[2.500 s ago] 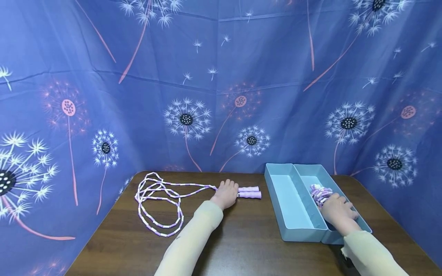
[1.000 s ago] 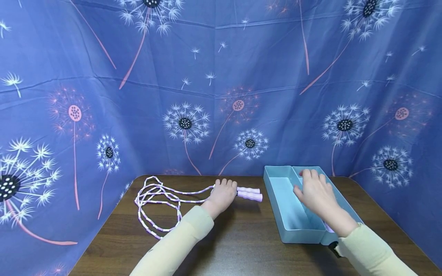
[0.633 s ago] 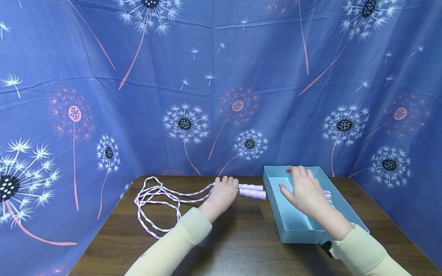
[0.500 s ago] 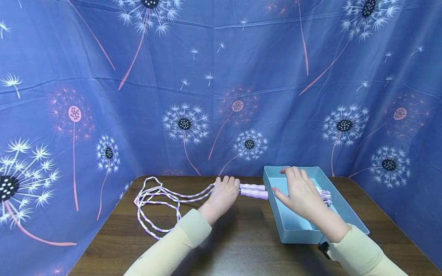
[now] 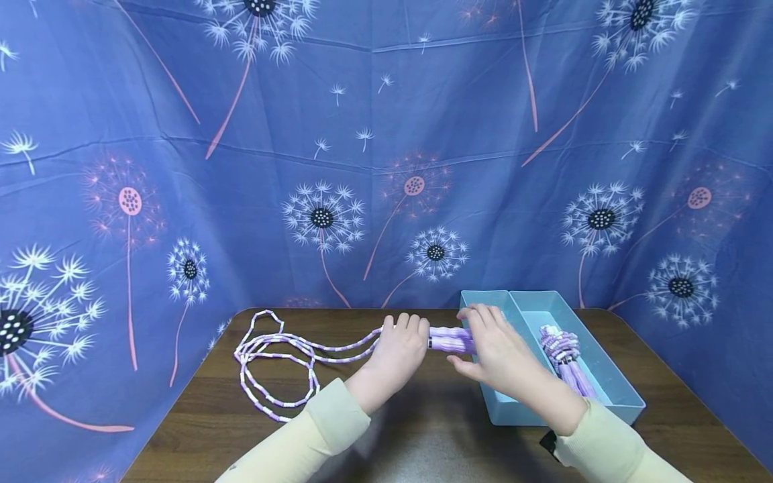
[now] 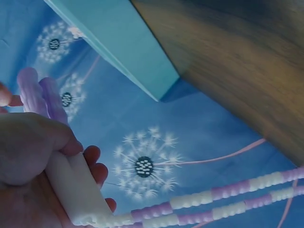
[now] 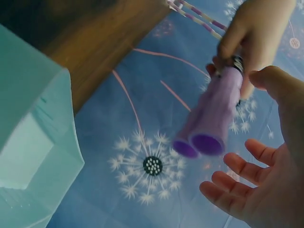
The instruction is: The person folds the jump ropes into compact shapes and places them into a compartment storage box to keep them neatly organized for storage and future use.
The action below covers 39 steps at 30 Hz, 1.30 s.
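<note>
A purple-and-white beaded jump rope (image 5: pixel 449 344) has both lilac handles (image 7: pixel 211 114) side by side in my left hand (image 5: pixel 398 352), which grips them near the rope end. Its beaded cord trails left and lies in loose loops on the table. My right hand (image 5: pixel 504 352) is at the free handle ends, fingers and thumb spread; the right wrist view shows a gap between it and the handles. A second jump rope (image 5: pixel 561 349), wound into a bundle with its handles pointing toward me, lies in the right compartment of the light blue box (image 5: pixel 625 382).
The box stands on the right of the brown wooden table (image 5: pixel 417 429), its left compartment partly behind my right hand. A blue dandelion-print cloth (image 5: pixel 386 228) hangs behind and at the sides. A small black object (image 5: pixel 548 443) shows beside the right sleeve.
My right hand has left the bundled jump rope in the box and moved left to the handle ends. My left hand has raised the handles and shifted slightly right.
</note>
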Available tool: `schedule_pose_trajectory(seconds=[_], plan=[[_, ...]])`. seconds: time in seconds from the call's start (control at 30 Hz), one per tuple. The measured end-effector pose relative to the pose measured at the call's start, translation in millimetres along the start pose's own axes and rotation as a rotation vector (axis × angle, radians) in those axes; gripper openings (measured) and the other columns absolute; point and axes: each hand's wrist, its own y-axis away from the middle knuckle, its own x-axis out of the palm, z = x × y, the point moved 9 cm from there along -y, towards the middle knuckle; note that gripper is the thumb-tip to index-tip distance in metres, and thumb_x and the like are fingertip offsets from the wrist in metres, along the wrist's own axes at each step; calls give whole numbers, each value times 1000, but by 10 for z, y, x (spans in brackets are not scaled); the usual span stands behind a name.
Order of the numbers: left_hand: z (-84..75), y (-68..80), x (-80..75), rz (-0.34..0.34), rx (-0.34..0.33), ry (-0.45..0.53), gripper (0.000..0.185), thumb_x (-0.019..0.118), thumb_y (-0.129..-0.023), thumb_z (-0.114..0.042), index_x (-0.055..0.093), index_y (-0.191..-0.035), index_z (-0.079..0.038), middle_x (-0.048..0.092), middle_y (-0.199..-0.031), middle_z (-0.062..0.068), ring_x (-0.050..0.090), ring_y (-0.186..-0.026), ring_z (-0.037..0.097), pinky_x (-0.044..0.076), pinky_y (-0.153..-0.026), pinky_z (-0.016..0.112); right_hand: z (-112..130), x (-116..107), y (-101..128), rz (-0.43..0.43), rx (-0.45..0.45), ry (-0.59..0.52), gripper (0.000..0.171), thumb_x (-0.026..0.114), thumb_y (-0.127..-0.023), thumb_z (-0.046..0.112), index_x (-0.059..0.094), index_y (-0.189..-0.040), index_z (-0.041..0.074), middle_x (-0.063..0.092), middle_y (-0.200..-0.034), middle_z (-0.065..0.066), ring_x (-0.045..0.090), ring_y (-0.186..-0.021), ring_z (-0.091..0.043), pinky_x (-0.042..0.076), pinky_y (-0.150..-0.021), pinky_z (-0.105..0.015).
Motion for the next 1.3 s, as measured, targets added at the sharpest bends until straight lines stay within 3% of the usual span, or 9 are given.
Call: schedule_pose_trajectory(seconds=[0.13,0.3,0.57,0.77,1.07,1.3], plan=[[-39,16,-110,-25,2,-13,9,59,-87,-20,52,-87,-16,49,-74,-4,46,-68,12,33,-61,28,76,75,26,5,-37,22,64,80,-64,35,52,-111,3,56,-107,-13,53,-97,-28,50,-74,-41],[-98,41,-214,-44,6,-19,8,59,-85,-20,52,-86,-16,51,-73,-4,45,-67,12,32,-60,28,151,145,71,-18,-100,98,56,78,-63,23,52,-109,2,56,-101,-9,56,-86,-24,45,-62,-37],[-160,82,-360,-97,-6,-3,4,57,-84,-17,54,-82,-16,51,-69,-4,44,-64,11,31,-57,27,211,232,144,-23,-164,220,54,80,-62,18,53,-107,5,56,-90,-6,57,-78,-23,42,-62,-36],[-187,113,-381,-71,17,2,7,60,-83,-19,55,-86,-14,52,-71,-3,45,-65,13,31,-58,28,236,258,165,-2,-190,259,42,80,-68,17,54,-101,10,56,-84,-2,54,-71,-21,37,-57,-31],[-124,155,-382,-36,63,38,17,62,-84,-19,56,-99,-13,56,-79,-3,49,-70,13,34,-62,27,283,179,149,-33,-220,273,44,82,-65,16,53,-97,10,54,-83,-2,52,-70,-21,36,-57,-31],[-19,269,-377,-72,80,69,20,56,-88,-19,58,-107,-12,59,-85,-2,53,-74,16,36,-65,29,255,167,184,-20,-226,265,46,82,-64,17,52,-98,10,53,-85,-2,53,-72,-21,37,-59,-32]])
